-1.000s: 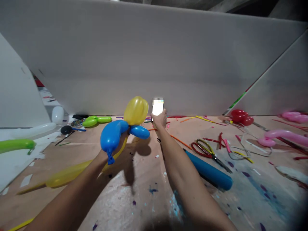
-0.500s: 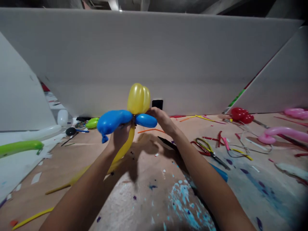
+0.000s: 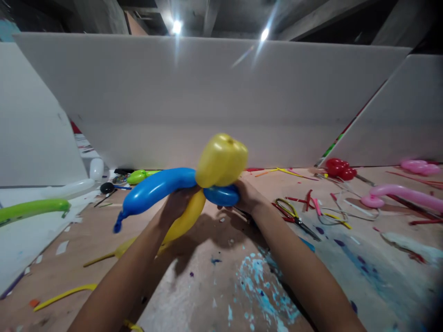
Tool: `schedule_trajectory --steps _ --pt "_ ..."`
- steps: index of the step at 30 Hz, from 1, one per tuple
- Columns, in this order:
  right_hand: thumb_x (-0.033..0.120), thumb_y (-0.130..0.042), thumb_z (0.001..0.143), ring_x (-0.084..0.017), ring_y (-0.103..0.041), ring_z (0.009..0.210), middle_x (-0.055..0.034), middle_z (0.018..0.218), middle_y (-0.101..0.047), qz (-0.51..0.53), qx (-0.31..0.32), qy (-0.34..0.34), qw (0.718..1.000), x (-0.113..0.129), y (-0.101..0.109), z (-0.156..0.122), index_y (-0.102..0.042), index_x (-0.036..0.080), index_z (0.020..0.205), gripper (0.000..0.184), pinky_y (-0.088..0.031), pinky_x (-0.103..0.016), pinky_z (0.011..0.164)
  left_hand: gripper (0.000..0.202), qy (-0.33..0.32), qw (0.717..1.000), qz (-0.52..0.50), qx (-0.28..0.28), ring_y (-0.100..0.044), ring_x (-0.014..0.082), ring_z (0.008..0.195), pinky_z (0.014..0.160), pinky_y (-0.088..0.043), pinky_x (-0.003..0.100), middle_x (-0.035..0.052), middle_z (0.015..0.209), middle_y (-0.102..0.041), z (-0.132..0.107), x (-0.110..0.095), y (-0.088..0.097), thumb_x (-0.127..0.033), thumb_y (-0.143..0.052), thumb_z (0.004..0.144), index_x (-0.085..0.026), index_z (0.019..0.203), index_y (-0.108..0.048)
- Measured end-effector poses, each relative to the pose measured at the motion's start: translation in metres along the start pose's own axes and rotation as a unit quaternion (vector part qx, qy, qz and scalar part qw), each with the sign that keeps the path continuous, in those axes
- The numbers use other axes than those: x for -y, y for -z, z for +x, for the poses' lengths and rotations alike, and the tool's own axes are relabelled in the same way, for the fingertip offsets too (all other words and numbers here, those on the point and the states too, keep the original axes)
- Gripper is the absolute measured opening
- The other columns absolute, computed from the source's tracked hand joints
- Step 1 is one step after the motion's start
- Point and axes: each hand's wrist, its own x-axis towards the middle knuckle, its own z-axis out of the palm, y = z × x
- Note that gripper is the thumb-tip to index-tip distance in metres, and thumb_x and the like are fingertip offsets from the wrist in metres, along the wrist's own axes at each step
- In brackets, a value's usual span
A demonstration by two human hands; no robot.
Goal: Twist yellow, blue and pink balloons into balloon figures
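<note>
Both hands hold a twisted balloon figure above the table. It has folded yellow bubbles on top and a long blue balloon running left, with a short blue bubble at the right. A yellow balloon tail hangs down towards the table. My left hand is closed around the joint where the balloons meet. My right hand is closed on the short blue bubble from the right.
White foam boards wall the table on three sides. Scissors, balloon scraps and a pink balloon lie at the right, a red balloon behind. Green balloons and a white balloon lie left. Paint stains mark the table.
My right hand left the lit phone at the back wall and came to the balloon figure. Both hands lifted the figure and turned it, so the blue balloon now stretches left.
</note>
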Motion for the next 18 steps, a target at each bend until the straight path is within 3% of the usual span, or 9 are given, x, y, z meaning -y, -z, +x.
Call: schedule_trajectory --steps 3,6,10,13,15,17,18 --pt "0.050 -0.047 0.084 -0.018 -0.062 0.048 -0.0086 0.071 -0.067 0.088 0.027 -0.077 0.993 -0.004 -0.002 0.000 -0.061 0.013 0.095 0.041 -0.040 -0.022 0.031 0.026 0.005 0.999 -0.016 0.032 -0.064 0.0287 0.087 0.074 -0.051 0.038 0.0060 0.086 -0.072 -0.001 0.001 0.007 -0.043 -0.063 0.079 -0.018 0.082 -0.068" --pt "0.046 -0.046 0.087 -0.018 -0.065 0.053 -0.0102 0.078 -0.069 0.118 0.021 -0.072 0.990 -0.005 -0.008 -0.001 -0.061 0.012 0.100 0.039 -0.047 -0.024 0.036 0.023 -0.024 0.999 -0.020 0.025 -0.064 0.0247 0.079 0.071 -0.051 0.035 0.0048 0.081 -0.071 -0.004 -0.007 0.010 -0.040 -0.068 0.077 -0.017 0.079 -0.066" --pt "0.044 -0.046 0.088 -0.017 -0.064 0.054 -0.0096 0.079 -0.069 0.122 -0.010 -0.073 0.990 -0.010 -0.016 -0.001 -0.062 0.013 0.099 0.036 -0.046 -0.022 0.036 0.022 -0.053 0.993 -0.028 0.100 -0.065 0.0242 0.080 0.076 -0.051 0.036 0.0079 0.085 -0.071 -0.011 -0.020 0.009 -0.036 -0.065 0.079 -0.014 0.083 -0.066" --pt "0.041 -0.046 0.087 -0.016 -0.064 0.060 -0.0091 0.088 -0.070 0.110 -0.039 -0.060 0.991 -0.016 -0.018 0.005 -0.062 0.015 0.100 0.032 -0.050 -0.024 0.044 0.024 -0.048 0.993 -0.035 0.106 -0.065 0.0234 0.081 0.074 -0.051 0.035 0.0080 0.089 -0.071 -0.012 -0.019 0.008 -0.036 -0.063 0.081 -0.014 0.090 -0.067" --pt "0.041 -0.045 0.087 -0.019 -0.066 0.073 -0.0090 0.095 -0.069 0.080 -0.081 -0.023 0.993 -0.017 -0.014 0.011 -0.060 0.017 0.102 0.032 -0.055 -0.029 0.058 0.026 -0.046 0.996 -0.004 0.076 -0.064 0.0237 0.085 0.075 -0.051 0.034 0.0083 0.094 -0.070 -0.009 -0.014 0.007 -0.037 -0.064 0.081 -0.014 0.093 -0.066" --pt "0.043 -0.044 0.086 -0.021 -0.066 0.084 -0.0092 0.100 -0.068 0.031 -0.184 0.064 0.980 -0.013 -0.008 0.013 -0.057 0.019 0.106 0.034 -0.055 -0.034 0.071 0.029 -0.049 0.996 0.054 0.050 -0.063 0.0251 0.090 0.078 -0.050 0.035 0.0094 0.098 -0.069 -0.005 -0.010 0.008 -0.039 -0.065 0.079 -0.013 0.093 -0.066" --pt "0.044 -0.045 0.086 -0.021 -0.065 0.089 -0.0092 0.103 -0.066 -0.001 -0.252 0.131 0.959 -0.009 -0.004 0.010 -0.055 0.019 0.108 0.035 -0.054 -0.036 0.077 0.030 -0.048 0.994 0.088 0.042 -0.063 0.0255 0.090 0.079 -0.049 0.035 0.0097 0.098 -0.069 -0.004 -0.009 0.009 -0.039 -0.065 0.078 -0.012 0.093 -0.065"
